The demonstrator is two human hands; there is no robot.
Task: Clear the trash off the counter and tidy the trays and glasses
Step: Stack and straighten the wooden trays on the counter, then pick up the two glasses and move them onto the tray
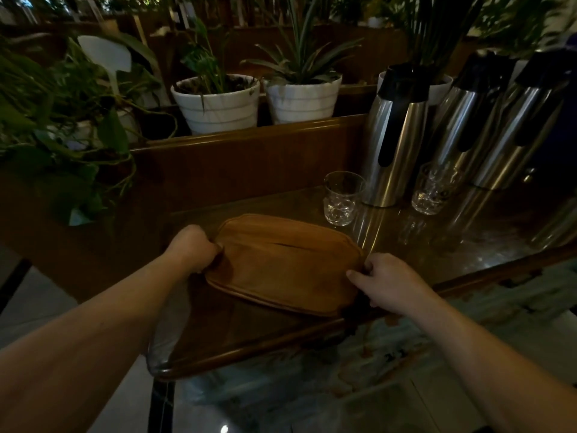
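My left hand point(195, 245) and right hand point(385, 278) gripping opposite ends of the brown tray point(282, 262), fingers clamped on its rim, on the bench point(437, 245), two glasses point(342, 198) just beyond

Two bare forearms, no sleeves, left hand point(195, 246), right hand point(385, 281)

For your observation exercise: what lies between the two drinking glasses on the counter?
In the head view, the base of a steel thermos jug stands between the left glass and the right glass.
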